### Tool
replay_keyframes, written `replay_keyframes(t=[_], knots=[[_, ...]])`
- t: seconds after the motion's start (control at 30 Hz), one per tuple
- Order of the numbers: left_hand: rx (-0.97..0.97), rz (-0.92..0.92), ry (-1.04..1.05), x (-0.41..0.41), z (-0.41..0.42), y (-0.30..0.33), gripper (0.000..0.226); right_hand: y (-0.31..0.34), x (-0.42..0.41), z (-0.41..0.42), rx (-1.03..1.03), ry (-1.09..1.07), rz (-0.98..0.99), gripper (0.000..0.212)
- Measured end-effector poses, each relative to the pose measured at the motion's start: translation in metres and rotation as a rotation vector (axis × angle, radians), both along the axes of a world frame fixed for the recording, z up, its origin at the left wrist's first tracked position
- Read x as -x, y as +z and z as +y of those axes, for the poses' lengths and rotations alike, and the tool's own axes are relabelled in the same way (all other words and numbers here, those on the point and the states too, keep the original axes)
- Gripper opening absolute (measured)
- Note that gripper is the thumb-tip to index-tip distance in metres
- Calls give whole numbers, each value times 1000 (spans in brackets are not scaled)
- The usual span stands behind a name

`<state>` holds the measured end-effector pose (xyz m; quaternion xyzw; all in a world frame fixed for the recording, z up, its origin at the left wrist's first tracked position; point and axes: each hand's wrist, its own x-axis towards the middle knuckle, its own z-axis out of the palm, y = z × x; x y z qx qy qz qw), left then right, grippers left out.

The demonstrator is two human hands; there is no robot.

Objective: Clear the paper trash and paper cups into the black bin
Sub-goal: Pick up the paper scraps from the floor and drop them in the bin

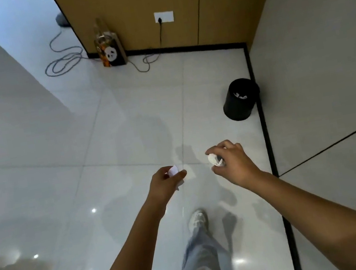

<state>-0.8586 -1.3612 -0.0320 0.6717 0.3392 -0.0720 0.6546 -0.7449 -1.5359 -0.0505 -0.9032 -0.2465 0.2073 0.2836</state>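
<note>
One white sneaker steps on the glossy tiled floor. Above it, the left hand pinches one folded paper scrap and the right hand grips one crumpled paper wad. Farther off, one black bin with white paper inside stands by the wall, and one panda bag sits farthest.

Dim, glare-spotted floor, warped edges
</note>
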Motion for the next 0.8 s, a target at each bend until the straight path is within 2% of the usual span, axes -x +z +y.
replay_keyframes(t=[0.4, 0.8], knots=[[-19, 37, -246, -295, 22, -3, 29, -7, -224, -11, 39, -288, 21, 39], [-49, 116, -327, -588, -6, -45, 30, -52, -497, -40, 68, -366, 91, 42]])
